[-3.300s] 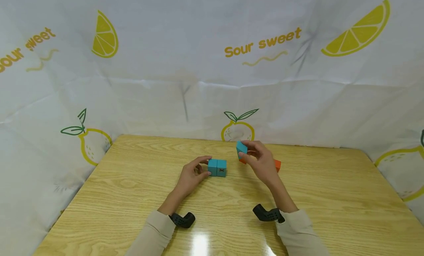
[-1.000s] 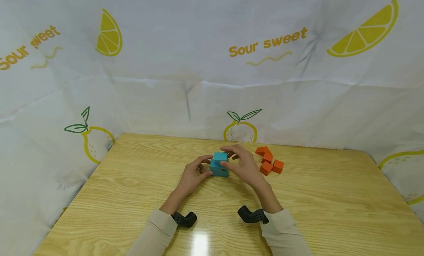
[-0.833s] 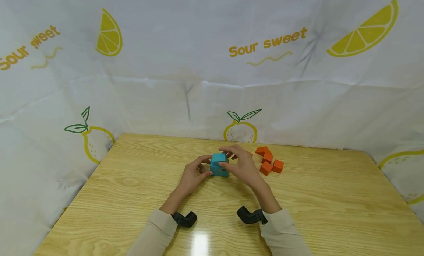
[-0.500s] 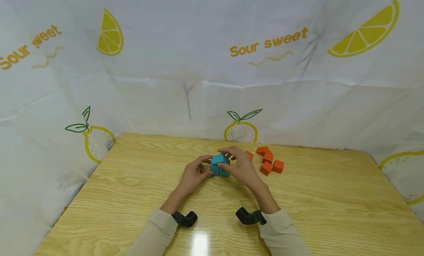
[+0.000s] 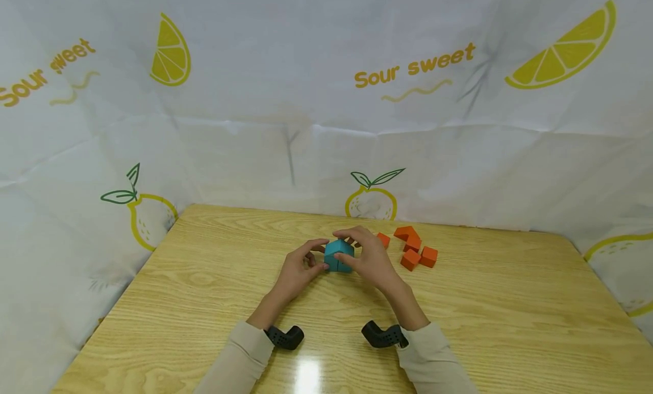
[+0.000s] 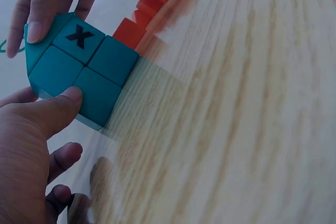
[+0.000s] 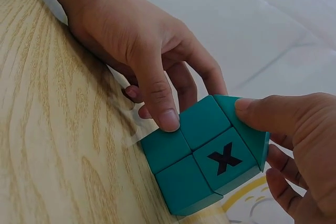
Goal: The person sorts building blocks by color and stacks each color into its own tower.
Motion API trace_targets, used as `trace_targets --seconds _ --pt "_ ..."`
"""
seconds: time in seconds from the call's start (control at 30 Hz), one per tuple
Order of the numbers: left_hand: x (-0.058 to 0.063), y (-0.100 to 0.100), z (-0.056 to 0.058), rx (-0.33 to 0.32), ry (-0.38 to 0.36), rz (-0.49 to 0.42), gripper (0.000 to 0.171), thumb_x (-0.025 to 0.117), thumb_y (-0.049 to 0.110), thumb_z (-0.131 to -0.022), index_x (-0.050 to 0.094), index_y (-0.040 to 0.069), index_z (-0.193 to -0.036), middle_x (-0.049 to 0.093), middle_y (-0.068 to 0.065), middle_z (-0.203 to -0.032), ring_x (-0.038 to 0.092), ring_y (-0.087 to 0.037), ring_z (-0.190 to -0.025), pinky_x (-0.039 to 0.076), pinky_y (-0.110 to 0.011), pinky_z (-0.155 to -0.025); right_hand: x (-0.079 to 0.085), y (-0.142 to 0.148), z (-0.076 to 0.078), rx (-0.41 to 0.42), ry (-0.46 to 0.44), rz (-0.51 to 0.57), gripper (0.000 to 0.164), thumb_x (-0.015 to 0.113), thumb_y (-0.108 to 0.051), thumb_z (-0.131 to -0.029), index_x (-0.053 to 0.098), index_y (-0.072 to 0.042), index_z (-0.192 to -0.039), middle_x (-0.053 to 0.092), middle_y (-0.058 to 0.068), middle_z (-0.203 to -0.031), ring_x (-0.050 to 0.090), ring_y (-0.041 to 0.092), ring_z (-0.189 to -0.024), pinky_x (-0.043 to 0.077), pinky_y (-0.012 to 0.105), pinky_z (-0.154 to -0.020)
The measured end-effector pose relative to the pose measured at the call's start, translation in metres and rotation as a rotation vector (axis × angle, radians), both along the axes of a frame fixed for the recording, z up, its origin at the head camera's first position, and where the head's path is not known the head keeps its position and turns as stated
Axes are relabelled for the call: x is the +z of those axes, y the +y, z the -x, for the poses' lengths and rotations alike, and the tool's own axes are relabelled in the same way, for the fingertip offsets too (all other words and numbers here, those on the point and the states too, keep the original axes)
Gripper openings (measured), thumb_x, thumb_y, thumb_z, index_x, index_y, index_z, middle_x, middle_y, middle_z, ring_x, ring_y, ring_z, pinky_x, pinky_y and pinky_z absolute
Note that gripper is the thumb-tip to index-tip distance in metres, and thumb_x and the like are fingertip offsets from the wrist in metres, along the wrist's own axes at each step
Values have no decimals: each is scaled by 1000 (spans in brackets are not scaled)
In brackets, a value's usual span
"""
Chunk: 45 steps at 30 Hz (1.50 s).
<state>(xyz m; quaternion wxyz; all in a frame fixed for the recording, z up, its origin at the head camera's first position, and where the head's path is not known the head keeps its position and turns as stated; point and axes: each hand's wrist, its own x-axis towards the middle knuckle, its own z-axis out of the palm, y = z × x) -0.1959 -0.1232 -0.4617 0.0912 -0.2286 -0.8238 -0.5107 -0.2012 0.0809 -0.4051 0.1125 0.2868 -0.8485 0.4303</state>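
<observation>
Four-square teal cubes, one with a black X (image 7: 226, 158), stand two by two on the table with a teal triangular block (image 7: 254, 140) on top, like a small house. In the head view this teal stack (image 5: 331, 263) sits between both hands. My left hand (image 5: 296, 272) grips its left side, thumb on the near face of the cubes. The right hand (image 5: 376, 261) pinches the triangular block, its thumb (image 6: 35, 32) on the near face. In the head view that thumb partly covers the stack's front.
Several orange blocks lie to the right of the stack: a loose one (image 5: 384, 240) beside the right hand, an angled one (image 5: 406, 232) and cubes (image 5: 410, 259). A wooden table (image 5: 510, 303) lies underneath, with a printed white cloth (image 5: 255, 156) behind it.
The right hand carried a teal piece left from near the orange blocks onto the cubes. Over the last second, the triangular block turned and settled into a peaked roof; the left hand stayed put.
</observation>
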Motion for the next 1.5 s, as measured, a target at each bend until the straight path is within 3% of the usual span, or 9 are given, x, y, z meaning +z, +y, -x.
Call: trace_targets --seconds 1.5 --pt "-2 1 0 2 2 -5 53 72 4 -85 55 18 -133 63 -4 -113 52 -12 -71 43 -29 -62 -1 0 0 -1 -14 -2 44 77 -13 -81 64 -7 -122 60 9 -116 55 27 -99 46 47 -83"
